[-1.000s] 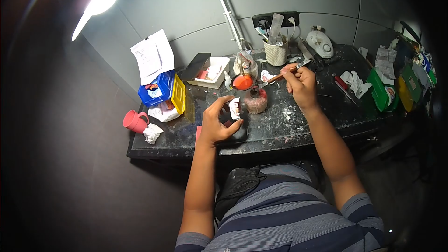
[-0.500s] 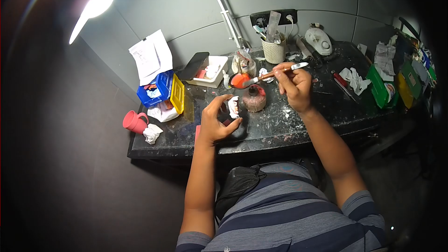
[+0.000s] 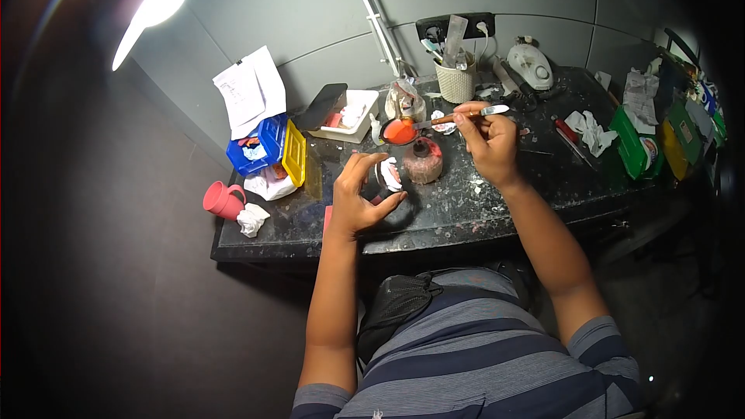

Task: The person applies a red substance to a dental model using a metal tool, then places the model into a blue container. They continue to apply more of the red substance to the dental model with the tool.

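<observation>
My left hand (image 3: 359,198) grips a white dental cast (image 3: 389,175) with pink on it, thumb below and fingers over the top. In my right hand (image 3: 489,143) is a wax knife (image 3: 444,119) with a brown handle, pinched between thumb and fingers. Its far blade reaches the edge of a dark dish of red-orange wax (image 3: 400,132); a second metal blade points up to the right. A round glass spirit burner (image 3: 424,161) with a dark top and pinkish contents stands between the hands, just below the blade.
Behind are a white box (image 3: 358,126), a cream holder of tools (image 3: 455,85) and a white device (image 3: 530,68). On the left stand a blue box (image 3: 260,147) and pink mug (image 3: 223,202); green boxes (image 3: 632,143) and crumpled tissue (image 3: 591,133) lie right. A lamp (image 3: 159,8) hangs upper left.
The knife's working end has dropped away from above the burner to the wax dish. The left hand has turned the cast, so more of its pink part shows.
</observation>
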### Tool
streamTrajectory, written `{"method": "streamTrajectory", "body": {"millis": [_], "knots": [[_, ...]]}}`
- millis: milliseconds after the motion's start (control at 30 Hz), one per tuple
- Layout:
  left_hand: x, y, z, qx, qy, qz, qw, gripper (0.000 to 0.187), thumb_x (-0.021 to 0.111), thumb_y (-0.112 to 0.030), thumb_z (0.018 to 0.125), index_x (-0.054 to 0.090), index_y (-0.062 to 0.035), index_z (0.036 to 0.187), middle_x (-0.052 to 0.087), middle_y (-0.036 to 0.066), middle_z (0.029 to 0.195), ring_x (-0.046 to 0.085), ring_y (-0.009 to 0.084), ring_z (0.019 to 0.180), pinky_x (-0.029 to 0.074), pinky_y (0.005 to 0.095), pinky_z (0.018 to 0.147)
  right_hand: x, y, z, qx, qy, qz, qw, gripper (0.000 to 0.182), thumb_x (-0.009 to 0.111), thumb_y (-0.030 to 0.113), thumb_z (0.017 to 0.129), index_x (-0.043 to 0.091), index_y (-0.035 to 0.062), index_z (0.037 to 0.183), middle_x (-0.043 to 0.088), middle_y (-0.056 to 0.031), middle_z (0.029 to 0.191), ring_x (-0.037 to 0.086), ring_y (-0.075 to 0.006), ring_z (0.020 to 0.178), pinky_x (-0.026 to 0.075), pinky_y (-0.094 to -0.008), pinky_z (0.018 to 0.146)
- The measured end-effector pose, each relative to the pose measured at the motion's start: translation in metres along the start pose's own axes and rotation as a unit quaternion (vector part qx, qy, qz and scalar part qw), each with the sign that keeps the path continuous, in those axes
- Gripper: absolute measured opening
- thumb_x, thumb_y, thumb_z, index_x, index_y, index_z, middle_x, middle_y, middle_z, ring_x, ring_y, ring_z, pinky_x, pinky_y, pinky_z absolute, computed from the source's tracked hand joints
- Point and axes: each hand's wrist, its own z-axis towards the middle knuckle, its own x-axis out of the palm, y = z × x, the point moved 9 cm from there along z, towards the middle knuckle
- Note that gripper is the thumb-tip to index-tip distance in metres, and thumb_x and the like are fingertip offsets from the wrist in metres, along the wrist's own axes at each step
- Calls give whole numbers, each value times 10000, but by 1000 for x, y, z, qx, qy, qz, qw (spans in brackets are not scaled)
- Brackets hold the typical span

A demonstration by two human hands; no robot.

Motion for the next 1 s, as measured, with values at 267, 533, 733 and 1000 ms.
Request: {"method": "streamTrajectory", "body": {"millis": [267,533,733,1000], "knots": [[-1,-1,0,2,0,-5,1000,621,892,-246,602,676,-22,1140,560,58,887,457,155,691,381,290,612,4,2,-3,7,4,28,1000,130,660,82,978,664,-30,1045,695,-31,879,627,-50,758,489,-195,664],[1,-1,1,7,4,-1,1000,625,886,-232,606,666,-18,1151,613,59,907,517,153,711,406,284,606,32,6,-14,26,112,81,990,84,671,57,953,678,-25,972,689,-20,879,612,-42,756,474,-205,647],[3,1,0,3,12,4,1000,630,880,-240,607,665,-21,1156,642,70,958,539,157,728,416,284,612,37,9,-16,22,121,55,991,81,684,58,947,685,-22,960,679,-2,843,582,-22,745,455,-199,640],[3,3,-1,8,9,4,1000,626,880,-236,609,665,-19,1156,654,69,959,556,159,740,423,287,619,35,12,-14,1,95,44,994,82,686,49,943,686,-31,963,689,-19,834,577,-22,722,450,-198,623]]}}
